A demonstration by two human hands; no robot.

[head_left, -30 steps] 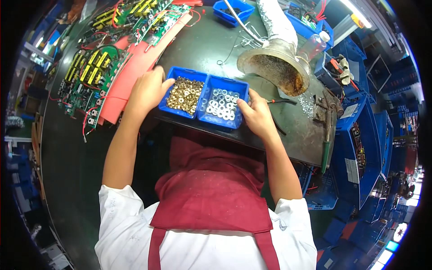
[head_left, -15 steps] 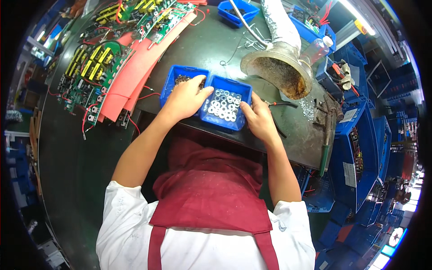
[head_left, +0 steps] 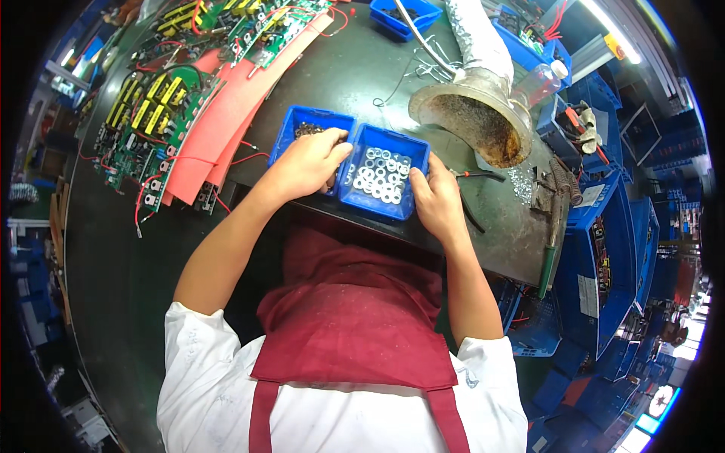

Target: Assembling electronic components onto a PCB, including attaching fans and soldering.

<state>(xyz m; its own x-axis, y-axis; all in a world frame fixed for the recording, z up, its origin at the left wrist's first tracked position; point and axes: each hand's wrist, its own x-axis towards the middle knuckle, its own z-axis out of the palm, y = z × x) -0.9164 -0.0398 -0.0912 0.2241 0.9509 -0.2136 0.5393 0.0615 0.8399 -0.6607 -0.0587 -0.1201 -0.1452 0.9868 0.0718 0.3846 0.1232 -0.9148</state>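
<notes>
Two small blue bins stand side by side near the bench's front edge. The right-hand bin (head_left: 364, 205) holds many silver ring-shaped pieces (head_left: 381, 175), like washers or nuts. In the left-hand bin (head_left: 298, 115) lie small dark brownish parts (head_left: 306, 129), too small to name. My left hand (head_left: 310, 162) reaches over that bin, fingers curled down inside and thumb near the wall between the bins; its fingertips are hidden. My right hand (head_left: 439, 198) grips the right-hand bin's outer side, thumb at the rim.
Green circuit boards (head_left: 155, 109) and pink sheets (head_left: 215, 124) are stacked at the left. A metal fume hood (head_left: 472, 109) on a foil duct stands behind the bins. Pliers (head_left: 479, 174) lie right of my right hand; beyond are a plastic bottle (head_left: 540, 81) and a green-handled tool (head_left: 547, 268).
My left hand has shifted slightly left and lower over the left-hand bin. My right hand keeps its grip on the other bin. The view has moved a little.
</notes>
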